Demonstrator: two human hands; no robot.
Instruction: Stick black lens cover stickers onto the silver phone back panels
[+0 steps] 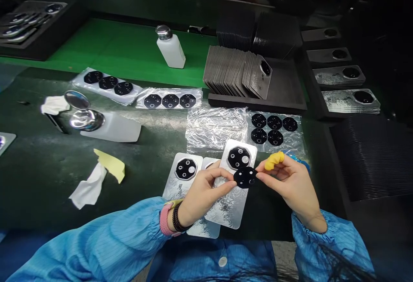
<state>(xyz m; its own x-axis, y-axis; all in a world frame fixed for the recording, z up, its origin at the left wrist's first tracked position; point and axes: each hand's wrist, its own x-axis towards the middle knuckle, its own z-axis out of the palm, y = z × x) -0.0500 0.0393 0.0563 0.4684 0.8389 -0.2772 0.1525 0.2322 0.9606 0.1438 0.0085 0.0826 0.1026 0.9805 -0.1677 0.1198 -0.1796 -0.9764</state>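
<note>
At the upper left of the frame, a dark tray [27, 51] holds shiny panels, and below it a crumpled white wipe [55, 103] lies beside a white bottle [112, 128] whose metal top has its round lid raised. Lower down at left, a scrap of white paper [88, 187] touches a scrap of yellow paper [112, 165]. Above the bottle, a clear strip [129, 97] carries three black discs, with a similar one to its right, and a second white bottle [173, 51] stands on the green mat [122, 45] at the upper centre. At lower centre, silver plates [179, 187] lie partly under the left hand [204, 189], whose wrist wears a pink band [165, 219] and dark beads [177, 219]. Its thumb and forefinger pinch the left edge of a loose black disc [245, 178], which sits over the right-hand plate in the view; I cannot tell whether they touch. The right hand [292, 183], with a yellow cover [274, 160] on one finger, pinches the disc's right edge between thumb and finger. Above, a clear sheet [292, 140] carries five more discs, behind which a tray [258, 103] holds a row of grey plates. At the far right, stacked silver plates [342, 101] sit above a dark ribbed stack [371, 157].
</note>
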